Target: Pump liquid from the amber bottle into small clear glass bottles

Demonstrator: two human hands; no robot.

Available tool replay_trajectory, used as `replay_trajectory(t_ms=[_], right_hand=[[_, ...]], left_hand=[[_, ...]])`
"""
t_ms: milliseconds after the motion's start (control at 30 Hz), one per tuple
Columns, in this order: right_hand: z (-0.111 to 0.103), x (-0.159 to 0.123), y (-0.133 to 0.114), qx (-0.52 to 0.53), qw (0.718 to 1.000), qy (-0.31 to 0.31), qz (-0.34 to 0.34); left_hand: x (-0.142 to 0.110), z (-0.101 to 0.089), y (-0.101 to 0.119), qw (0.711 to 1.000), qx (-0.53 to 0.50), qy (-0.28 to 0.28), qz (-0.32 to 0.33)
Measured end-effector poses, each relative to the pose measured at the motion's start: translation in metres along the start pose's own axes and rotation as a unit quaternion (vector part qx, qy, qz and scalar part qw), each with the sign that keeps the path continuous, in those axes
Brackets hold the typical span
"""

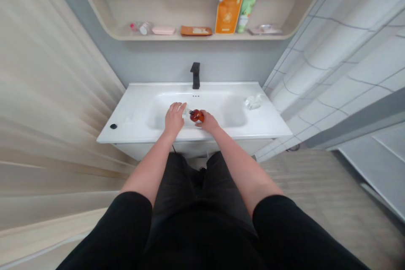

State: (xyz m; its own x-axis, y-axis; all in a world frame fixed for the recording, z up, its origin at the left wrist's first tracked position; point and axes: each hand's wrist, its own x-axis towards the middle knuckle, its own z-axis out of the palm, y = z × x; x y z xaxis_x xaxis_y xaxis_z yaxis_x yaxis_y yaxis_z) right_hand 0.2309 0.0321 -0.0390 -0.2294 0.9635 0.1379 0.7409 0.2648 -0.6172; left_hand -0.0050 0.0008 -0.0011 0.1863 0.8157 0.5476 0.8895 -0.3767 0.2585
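Looking down at a small amber bottle [197,115] here, up over the front part of a white basin [234,109], a little nearer than the black faucet [196,76]. Held in the right hand [208,122], with fingers around the body and the dark neck tipped toward the left hand [174,119]. Not upright. As for the left hand: partly open, curved in beside a small clear piece [185,112] right by the bottle's neck. Can't tell whether gripped or just touched; too tiny and see-through.

On handling: probably light and stiff-walled, with not much give to a squeeze. Could be glass or hard plastic, hard to say from up here. Would treat as breakable over a hard basin like that. Likely slippery too, being smooth and rounded, and worse with wet fingers. Best gripped round the widest part of the body, not by the skinny neck. For the clear piece, go gentle: pinch by the sides.

Also around: crumpled-looking clear plastic [253,102] on the right of the counter [271,122], small black disc [113,126] on the left.
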Motion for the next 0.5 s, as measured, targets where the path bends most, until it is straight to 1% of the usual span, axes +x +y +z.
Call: replay_trajectory(t_ms=[500], right_hand=[[-0.0024, -0.0013, -0.0027, 0.006, 1.000, -0.001, 0.008]], left_hand=[[0.0010, -0.0026, 0.0027, 1.000, 0.004, -0.012, 0.003]])
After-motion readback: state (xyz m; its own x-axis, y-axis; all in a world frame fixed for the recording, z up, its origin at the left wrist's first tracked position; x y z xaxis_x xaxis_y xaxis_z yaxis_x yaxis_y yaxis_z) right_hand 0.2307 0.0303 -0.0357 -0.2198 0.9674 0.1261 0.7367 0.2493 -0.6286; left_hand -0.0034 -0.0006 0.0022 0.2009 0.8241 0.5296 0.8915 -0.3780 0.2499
